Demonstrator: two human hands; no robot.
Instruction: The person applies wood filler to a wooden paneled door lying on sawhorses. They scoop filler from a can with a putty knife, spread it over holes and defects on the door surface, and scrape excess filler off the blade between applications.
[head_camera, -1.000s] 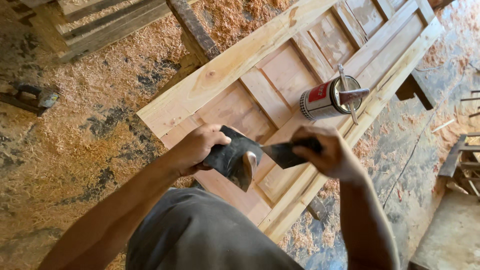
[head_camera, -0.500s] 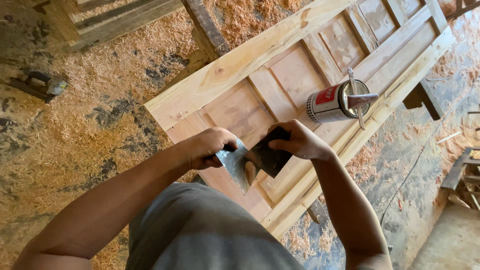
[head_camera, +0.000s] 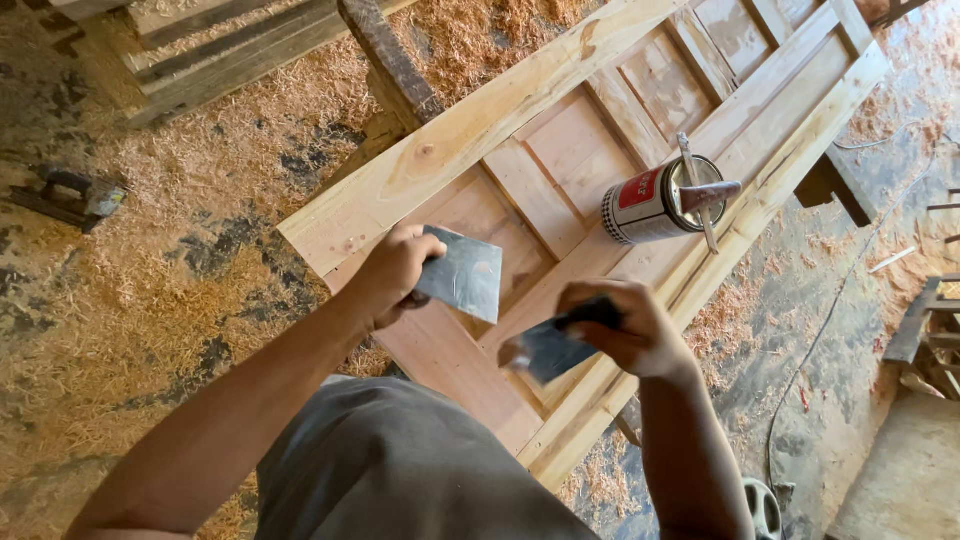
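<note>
1. At the far left, a small dark tool (head_camera: 68, 195) lies on the shaving-strewn floor (head_camera: 180, 290), well apart from your hands.
2. Your left hand (head_camera: 392, 275) is closed around the edge of a flat grey metal plate (head_camera: 462, 273), fingers clamped on its left side. The plate hangs tilted above the near panel of the wooden door (head_camera: 560, 160).
3. The door lies flat and runs diagonally from beside your torso up toward the top right, its pale frame and recessed panels facing up.
4. Your right hand (head_camera: 625, 325) is clenched on the dark handle of a putty knife (head_camera: 550, 348). Its grey blade points left and down, over the near rail of the door. The blade and the plate are apart, with a gap between them.
5. Farther right, a metal tin (head_camera: 655, 200) with a red and white label lies on its side on the door, a stick-like tool (head_camera: 700, 190) across its open mouth.
6. At the right edge, a thin cable (head_camera: 830, 320) trails over the dusty ground beside some dark timber pieces (head_camera: 925, 330).
</note>
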